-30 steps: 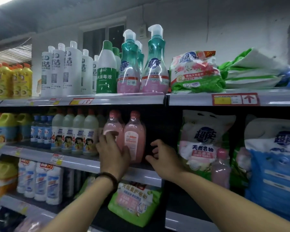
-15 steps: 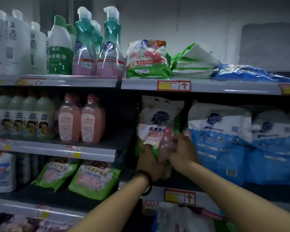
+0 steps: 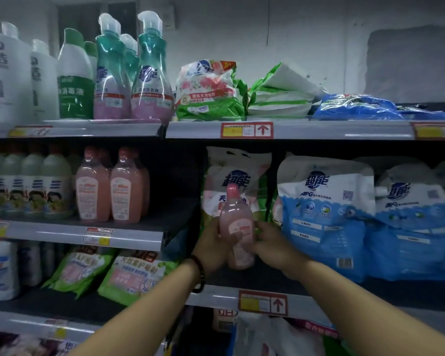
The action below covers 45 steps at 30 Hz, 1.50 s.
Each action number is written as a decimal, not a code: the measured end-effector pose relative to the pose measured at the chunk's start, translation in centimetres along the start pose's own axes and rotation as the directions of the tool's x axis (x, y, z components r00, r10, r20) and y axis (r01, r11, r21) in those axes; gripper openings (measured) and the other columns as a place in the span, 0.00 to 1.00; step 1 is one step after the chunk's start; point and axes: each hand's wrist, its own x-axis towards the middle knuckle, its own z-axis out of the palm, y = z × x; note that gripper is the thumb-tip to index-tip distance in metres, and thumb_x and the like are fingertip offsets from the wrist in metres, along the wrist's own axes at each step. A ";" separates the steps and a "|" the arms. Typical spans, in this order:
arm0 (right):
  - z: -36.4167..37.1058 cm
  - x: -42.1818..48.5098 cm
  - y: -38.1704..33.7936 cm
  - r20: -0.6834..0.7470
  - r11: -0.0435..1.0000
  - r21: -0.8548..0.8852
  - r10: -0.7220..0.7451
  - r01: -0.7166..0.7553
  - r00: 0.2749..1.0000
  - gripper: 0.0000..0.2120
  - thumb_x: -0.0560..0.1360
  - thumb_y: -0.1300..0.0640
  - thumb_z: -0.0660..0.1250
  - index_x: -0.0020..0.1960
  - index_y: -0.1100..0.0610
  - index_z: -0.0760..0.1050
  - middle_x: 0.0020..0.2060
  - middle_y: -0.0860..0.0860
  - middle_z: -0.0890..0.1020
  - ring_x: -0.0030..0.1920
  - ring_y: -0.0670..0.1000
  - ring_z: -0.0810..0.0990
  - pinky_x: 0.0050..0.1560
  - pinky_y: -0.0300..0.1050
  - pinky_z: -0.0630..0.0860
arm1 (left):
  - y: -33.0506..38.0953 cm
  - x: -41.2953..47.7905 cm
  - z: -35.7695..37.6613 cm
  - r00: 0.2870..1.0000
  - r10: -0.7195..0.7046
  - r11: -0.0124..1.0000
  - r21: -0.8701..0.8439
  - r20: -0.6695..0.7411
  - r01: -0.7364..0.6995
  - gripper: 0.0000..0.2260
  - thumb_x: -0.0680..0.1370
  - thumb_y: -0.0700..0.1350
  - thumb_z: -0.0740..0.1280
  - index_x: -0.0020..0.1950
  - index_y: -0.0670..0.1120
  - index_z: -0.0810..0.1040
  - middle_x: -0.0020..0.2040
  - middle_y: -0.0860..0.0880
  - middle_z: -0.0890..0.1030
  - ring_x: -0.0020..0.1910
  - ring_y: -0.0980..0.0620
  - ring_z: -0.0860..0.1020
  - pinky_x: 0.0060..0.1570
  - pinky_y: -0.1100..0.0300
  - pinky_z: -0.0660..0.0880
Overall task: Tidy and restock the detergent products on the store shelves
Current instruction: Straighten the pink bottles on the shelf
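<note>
Up and a little left of the red-framed price tag with a yellow patch and a red up-arrow [image 3: 263,303], I hold a small pink translucent plastic bottle [image 3: 235,227] with a rounded pink cap, upright between both hands. My left hand [image 3: 211,249] wraps its left side, fingers curled behind it and thumb laid across the front. My right hand [image 3: 270,246], straight above the tag, grips its right side with curled fingers pressed to the plastic. The bottle's pink-and-white label is too blurred for me to read.

Left of the tag, a black beaded bracelet [image 3: 199,274] circles my left wrist. The tag itself is clipped to the grey metal shelf edge [image 3: 211,299]; its small print is illegible.

Higher above the tag, further back on that shelf, stands a white, pink and green soft pouch [image 3: 238,170] printed with the blue brand mark 超能; the bottle hides part of its front. Up and right of the tag lean big blue-and-white refill pouches [image 3: 324,209], marked 超能 and APG, one with a QR code. Well left of the tag and higher stand two taller pink bottles with white labels [image 3: 111,186], their text unreadable. Far above and left of the tag, on the top shelf, are teal pump bottles with pink bases [image 3: 150,73], also branded 超能, and a green-and-white bottle [image 3: 75,80] reading 消毒液.
</note>
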 end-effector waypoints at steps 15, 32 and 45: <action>10.0 5.3 -8.2 -0.179 0.963 0.227 -0.108 0.148 0.978 0.16 0.77 0.51 0.76 0.62 0.51 0.79 0.56 0.47 0.87 0.55 0.51 0.86 0.59 0.56 0.84 | 4.6 -2.2 -17.2 0.988 -0.098 0.458 0.875 -0.123 0.155 0.13 0.75 0.59 0.72 0.42 0.53 0.75 0.41 0.53 0.82 0.39 0.53 0.79 0.39 0.57 0.75; 17.3 9.9 -10.9 -0.106 0.981 0.077 -0.168 0.176 0.980 0.19 0.79 0.49 0.74 0.67 0.50 0.74 0.59 0.46 0.84 0.56 0.50 0.84 0.56 0.49 0.84 | 2.3 0.2 -17.4 0.969 -0.247 0.289 0.953 -0.017 0.090 0.20 0.78 0.57 0.71 0.66 0.49 0.78 0.60 0.46 0.82 0.57 0.46 0.81 0.53 0.57 0.78; 10.3 3.2 -9.1 -0.098 0.968 -0.222 -0.144 0.119 0.985 0.24 0.80 0.44 0.71 0.72 0.51 0.71 0.65 0.52 0.80 0.62 0.52 0.80 0.59 0.43 0.77 | 1.9 -0.7 -16.8 0.965 -0.250 0.359 0.918 -0.079 0.168 0.20 0.77 0.56 0.71 0.69 0.58 0.76 0.59 0.52 0.80 0.55 0.51 0.81 0.57 0.52 0.81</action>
